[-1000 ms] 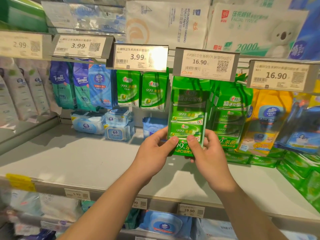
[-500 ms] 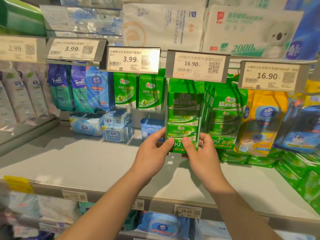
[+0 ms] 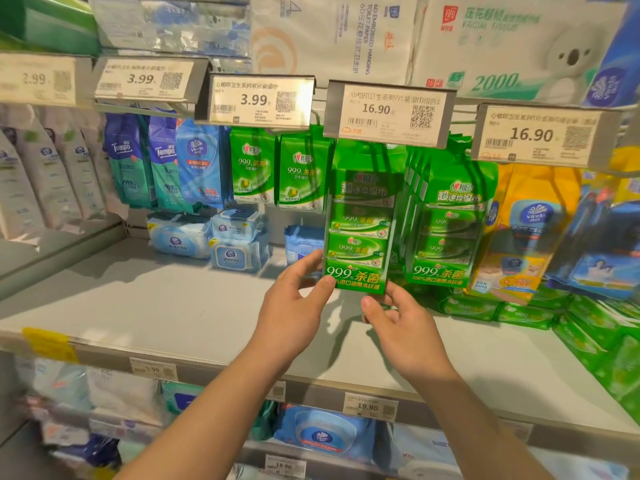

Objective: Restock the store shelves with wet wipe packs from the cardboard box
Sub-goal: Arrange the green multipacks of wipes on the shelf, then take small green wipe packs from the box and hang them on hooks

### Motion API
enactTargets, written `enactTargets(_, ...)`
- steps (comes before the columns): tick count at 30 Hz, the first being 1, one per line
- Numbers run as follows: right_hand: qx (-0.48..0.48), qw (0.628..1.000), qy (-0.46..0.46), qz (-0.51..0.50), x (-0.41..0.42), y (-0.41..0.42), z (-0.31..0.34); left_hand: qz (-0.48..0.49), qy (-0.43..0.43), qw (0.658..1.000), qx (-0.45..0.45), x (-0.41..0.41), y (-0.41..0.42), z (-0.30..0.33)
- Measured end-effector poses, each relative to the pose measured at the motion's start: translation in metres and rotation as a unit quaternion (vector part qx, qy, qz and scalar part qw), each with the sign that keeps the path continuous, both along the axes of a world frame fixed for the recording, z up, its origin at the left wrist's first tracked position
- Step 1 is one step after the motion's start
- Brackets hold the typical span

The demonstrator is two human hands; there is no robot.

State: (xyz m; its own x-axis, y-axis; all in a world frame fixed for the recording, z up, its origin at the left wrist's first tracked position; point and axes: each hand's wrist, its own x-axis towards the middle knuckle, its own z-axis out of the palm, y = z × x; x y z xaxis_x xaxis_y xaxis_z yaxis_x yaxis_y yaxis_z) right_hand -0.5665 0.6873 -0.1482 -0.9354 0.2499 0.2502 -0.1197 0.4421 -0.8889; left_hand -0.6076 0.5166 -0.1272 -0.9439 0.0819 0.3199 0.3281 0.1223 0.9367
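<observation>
Two hands (image 3: 349,317), one green pack (image 3: 360,233)

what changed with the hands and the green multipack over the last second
Both hands slid down the green multipack. The left hand still pinches its lower left corner; the right hand has loosened, fingers now just under its bottom edge. The pack still hangs under the 16.90 price tag.

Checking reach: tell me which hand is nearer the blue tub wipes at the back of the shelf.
Left. The left hand holds the green multipack's lower left corner, just right of and in front of the blue tub wipes. The right hand is under the multipack, further right.
</observation>
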Motion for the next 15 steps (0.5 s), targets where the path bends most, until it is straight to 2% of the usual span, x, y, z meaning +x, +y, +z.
enactTargets(9,-0.051,0.997,-0.064,-0.001,0.007,0.01,-0.026,0.039,-0.031,0.999,-0.003,0.028,-0.004,-0.003)
enactTargets(15,-0.07,0.996,-0.047,0.027,0.013,0.008,-0.034,0.082,-0.047,0.995,-0.024,0.053,-0.012,-0.013)
